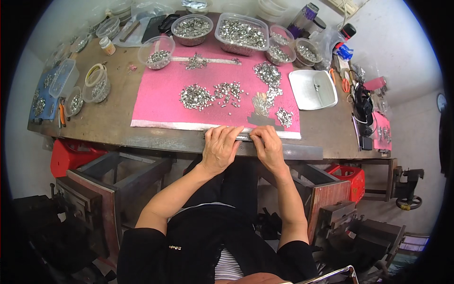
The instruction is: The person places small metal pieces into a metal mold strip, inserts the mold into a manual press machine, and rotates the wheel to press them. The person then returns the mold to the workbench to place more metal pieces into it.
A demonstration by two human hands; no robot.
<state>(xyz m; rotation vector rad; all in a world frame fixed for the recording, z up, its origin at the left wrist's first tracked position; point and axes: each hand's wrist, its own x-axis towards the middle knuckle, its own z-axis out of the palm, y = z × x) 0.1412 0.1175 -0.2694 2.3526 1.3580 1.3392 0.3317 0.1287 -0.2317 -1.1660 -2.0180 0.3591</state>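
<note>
At the table's front edge, my left hand [220, 148] has its fingers curled over a narrow silvery metal strip [243, 137] lying along the edge. From the other side, my right hand [269, 146] meets it with thumb and fingers pinched together; whatever is between those fingertips is too small to make out. Just beyond my hands lies a pink mat [161, 102] with a white front border. Loose piles of small silvery metal parts [195, 96] cover several spots on it. Thin pin-like pieces [260, 104] lie on a grey patch near my right hand.
A white square tray [302, 98] with a few parts stands right of the mat. Along the back are a rectangular plastic tub [242, 34], a round tub [192, 29] and a purple thermos [302, 20]. Orange-handled pliers [62, 113] lie left. Bench vises [78, 201] flank me below.
</note>
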